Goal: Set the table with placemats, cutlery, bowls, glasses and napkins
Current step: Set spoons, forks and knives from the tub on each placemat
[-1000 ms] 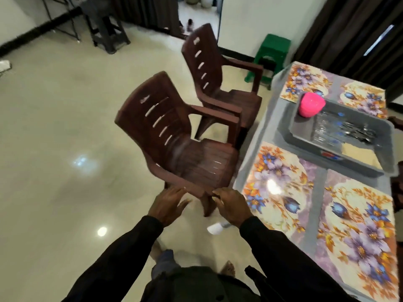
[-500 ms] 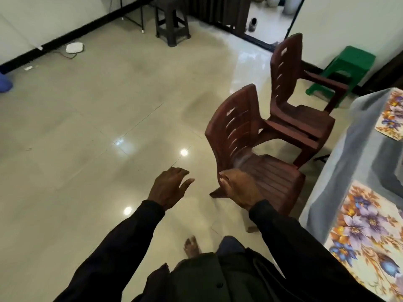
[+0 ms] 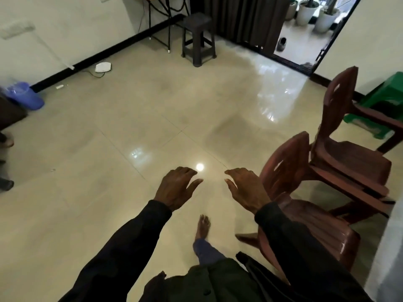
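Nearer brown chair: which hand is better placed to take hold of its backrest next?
Right. The right hand hovers open just beside the nearer chair's backrest; the left hand, also open, is farther from it.

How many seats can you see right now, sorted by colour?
maroon chairs: 2
dark stool: 1
green stool: 1
Total: 4
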A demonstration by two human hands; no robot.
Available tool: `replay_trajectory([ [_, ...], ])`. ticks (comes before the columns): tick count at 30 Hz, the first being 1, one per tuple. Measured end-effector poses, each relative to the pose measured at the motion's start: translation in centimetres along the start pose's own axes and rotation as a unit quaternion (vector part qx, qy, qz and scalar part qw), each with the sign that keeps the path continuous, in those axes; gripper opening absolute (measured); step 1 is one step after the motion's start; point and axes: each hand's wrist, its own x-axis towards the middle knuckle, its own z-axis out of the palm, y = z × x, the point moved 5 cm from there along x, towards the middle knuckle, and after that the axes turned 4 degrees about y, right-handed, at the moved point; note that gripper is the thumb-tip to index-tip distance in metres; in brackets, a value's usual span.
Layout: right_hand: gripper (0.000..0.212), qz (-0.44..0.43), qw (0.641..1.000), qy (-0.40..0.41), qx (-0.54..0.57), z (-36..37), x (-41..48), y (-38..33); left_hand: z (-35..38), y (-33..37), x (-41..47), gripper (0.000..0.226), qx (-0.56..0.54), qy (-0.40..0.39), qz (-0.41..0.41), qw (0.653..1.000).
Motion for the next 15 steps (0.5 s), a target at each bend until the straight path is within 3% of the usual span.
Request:
replay_trajectory([
  [6, 0.029, 0.043, 0.999, 0.025, -0.010, 0.6, 10.0, 2.4, 0.7, -5.3, 10.6, 0.041, -0.011, -0.002, 0.047, 0.999],
  [15, 0.038, 0.120, 0.991, 0.051, -0.018, 0.4, 22.0, 8.7, 5.8, -10.2, 26.4, 0.049, -0.042, -0.039, 0.143, 0.988],
])
